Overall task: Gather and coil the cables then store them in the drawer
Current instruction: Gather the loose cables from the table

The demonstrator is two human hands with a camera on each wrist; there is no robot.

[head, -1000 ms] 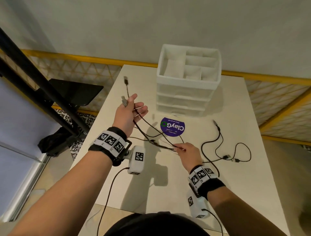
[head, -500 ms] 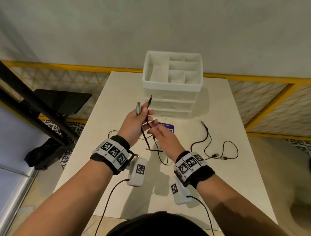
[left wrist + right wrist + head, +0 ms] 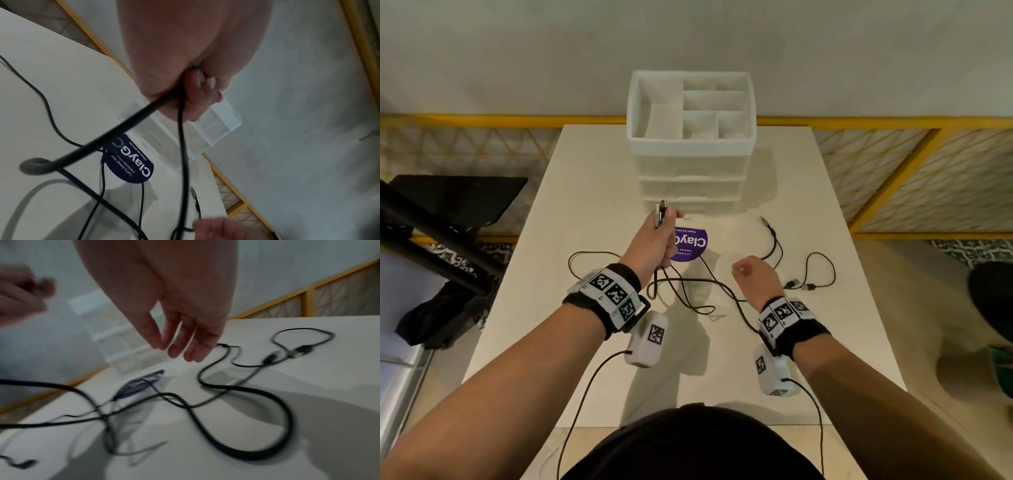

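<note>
Left hand grips both plugs of one cable; right hand hangs loose

Left hand is raised above the white table, fist curled round a thin black cable near both its ends. The two metal plugs stick up out of the fist, pointing towards the white plastic drawer unit at the far edge of the table. Two strands drop from the underside of the fist and trail in loose loops over the tabletop, across a round purple sticker.

Right hand hovers to the right, palm down, fingers relaxed and slightly parted, holding nothing.

A second black cable lies in curves on the table on the right, one plug pointing away towards the drawer unit, its other plug lying beside the right wrist. All three drawers look closed.
</note>
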